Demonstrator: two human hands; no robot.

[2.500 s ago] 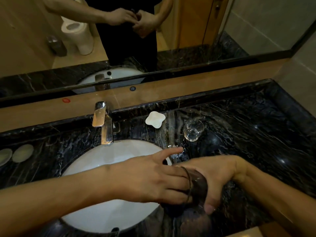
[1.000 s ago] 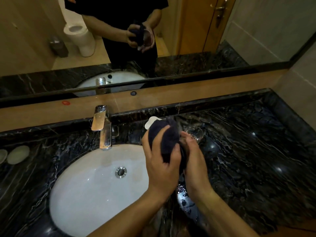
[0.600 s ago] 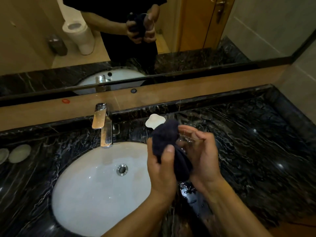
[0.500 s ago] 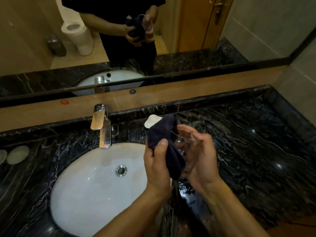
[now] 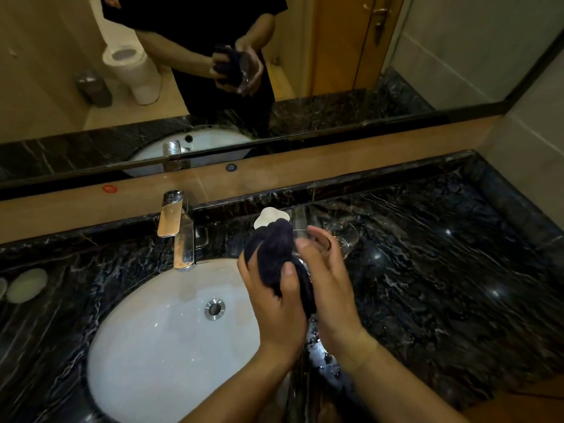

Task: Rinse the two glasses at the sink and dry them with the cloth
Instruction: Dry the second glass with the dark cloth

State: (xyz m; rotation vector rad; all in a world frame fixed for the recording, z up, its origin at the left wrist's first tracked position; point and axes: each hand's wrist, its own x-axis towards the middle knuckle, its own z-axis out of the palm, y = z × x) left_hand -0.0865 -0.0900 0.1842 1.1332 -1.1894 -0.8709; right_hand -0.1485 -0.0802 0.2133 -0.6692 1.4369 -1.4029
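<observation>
Mirror [image 5: 427, 41]: spans the wall above the counter; reflects my arms, the cloth and the glass held at chest height, plus a toilet and a wooden door behind me.

Counter [image 5: 442, 285]: black marble with white veining, wet and spotted near my wrists.

Sink [image 5: 158, 346]: white oval basin set under the counter, chrome drain [image 5: 214, 309] near its middle, no water running.

Tap [image 5: 178, 230]: chrome, upright at the back rim of the basin.

My left hand [image 5: 274, 300]: raised over the right edge of the basin, fingers and thumb curled around a bunched dark cloth [image 5: 277, 254], gripping it.

My right hand [image 5: 329, 285]: just beside the left, palm turned toward the cloth, fingers curved around the first glass [image 5: 300, 230], holding it against the cloth. Much of this glass is hidden by cloth and fingers; only its clear upper wall shows.

Second glass [image 5: 346, 239]: clear, standing on the counter behind my right hand, apart from it, partly covered by my fingertips in this view.

Soap dish [image 5: 270, 216]: small, white, lobed, on the counter behind the cloth.

Two pale round discs [image 5: 27, 283]: at the far left of the counter, well apart from the basin.

Red dot [image 5: 109, 189] and dark dot [image 5: 231, 167]: on the tan ledge below the mirror.
</observation>
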